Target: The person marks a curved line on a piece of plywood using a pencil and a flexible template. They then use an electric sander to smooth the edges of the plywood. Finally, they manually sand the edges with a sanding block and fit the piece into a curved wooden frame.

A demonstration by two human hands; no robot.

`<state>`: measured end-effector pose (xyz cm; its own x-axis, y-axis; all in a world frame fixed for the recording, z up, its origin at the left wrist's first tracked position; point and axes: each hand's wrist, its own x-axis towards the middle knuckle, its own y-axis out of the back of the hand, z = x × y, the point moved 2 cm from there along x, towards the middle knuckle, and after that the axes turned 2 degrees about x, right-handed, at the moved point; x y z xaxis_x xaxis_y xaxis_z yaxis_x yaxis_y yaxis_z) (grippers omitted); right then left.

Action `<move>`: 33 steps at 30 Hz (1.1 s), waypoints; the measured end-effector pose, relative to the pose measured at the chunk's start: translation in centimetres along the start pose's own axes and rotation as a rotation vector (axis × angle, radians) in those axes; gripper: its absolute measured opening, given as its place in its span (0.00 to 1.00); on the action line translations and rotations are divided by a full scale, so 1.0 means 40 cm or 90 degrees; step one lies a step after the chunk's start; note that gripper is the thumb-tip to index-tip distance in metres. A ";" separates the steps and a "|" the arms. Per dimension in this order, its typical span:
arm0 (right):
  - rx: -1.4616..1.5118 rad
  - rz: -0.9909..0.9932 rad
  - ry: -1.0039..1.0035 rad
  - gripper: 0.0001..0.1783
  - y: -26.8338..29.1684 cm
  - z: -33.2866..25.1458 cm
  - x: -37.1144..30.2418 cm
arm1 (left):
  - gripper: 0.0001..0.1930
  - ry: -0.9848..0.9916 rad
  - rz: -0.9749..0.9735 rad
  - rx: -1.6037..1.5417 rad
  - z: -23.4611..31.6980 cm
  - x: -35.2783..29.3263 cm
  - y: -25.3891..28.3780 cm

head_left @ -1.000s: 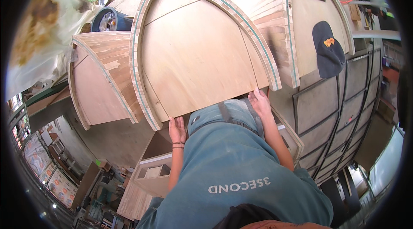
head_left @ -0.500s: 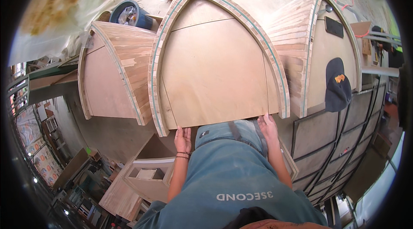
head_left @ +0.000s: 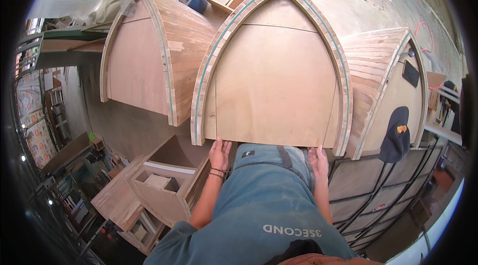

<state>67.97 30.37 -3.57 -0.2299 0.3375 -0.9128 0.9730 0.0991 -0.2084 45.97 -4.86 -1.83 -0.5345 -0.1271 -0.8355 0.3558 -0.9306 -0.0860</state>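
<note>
A pale plywood panel (head_left: 279,86) fills a pointed-arch wooden frame (head_left: 346,86) with a thin teal stripe round its rim, directly before me. Its bottom edge lies across the front of my body. My left hand (head_left: 219,154) is at the left end of that edge, and my right hand (head_left: 318,160) is at the right end. A digit of each hand overlaps the panel's edge, while the other fingers reach up against it from below. Thin dark seams run down both sides of the panel and across its top.
Similar arched wooden pieces with slatted sides stand at left (head_left: 134,61) and right (head_left: 378,110). The right one bears a dark cap (head_left: 397,135) and a phone (head_left: 411,73). A blue bucket (head_left: 198,2) stands behind. Open wooden boxes (head_left: 169,185) lie at lower left, a dark metal grid (head_left: 383,185) at lower right.
The view has turned and shifted, so the arches sit further right in the picture. Both hands remain at the panel's bottom edge.
</note>
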 end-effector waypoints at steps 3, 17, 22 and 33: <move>-0.028 -0.003 0.004 0.15 -0.009 -0.009 -0.007 | 0.16 -0.003 -0.007 -0.003 -0.004 0.002 0.001; -0.113 -0.066 0.011 0.19 0.012 -0.029 0.017 | 0.16 -0.015 -0.034 -0.023 -0.018 0.006 0.005; -0.130 -0.053 0.010 0.20 0.007 -0.035 0.018 | 0.15 -0.031 -0.044 -0.031 -0.023 0.014 0.004; -0.100 -0.086 0.021 0.17 0.036 -0.029 0.046 | 0.13 -0.053 -0.061 -0.053 -0.036 0.023 0.017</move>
<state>68.92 32.24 -5.15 -0.3609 0.3412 -0.8679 0.9188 0.2898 -0.2681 46.83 -5.11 -3.46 -0.6295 -0.0698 -0.7738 0.3608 -0.9083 -0.2116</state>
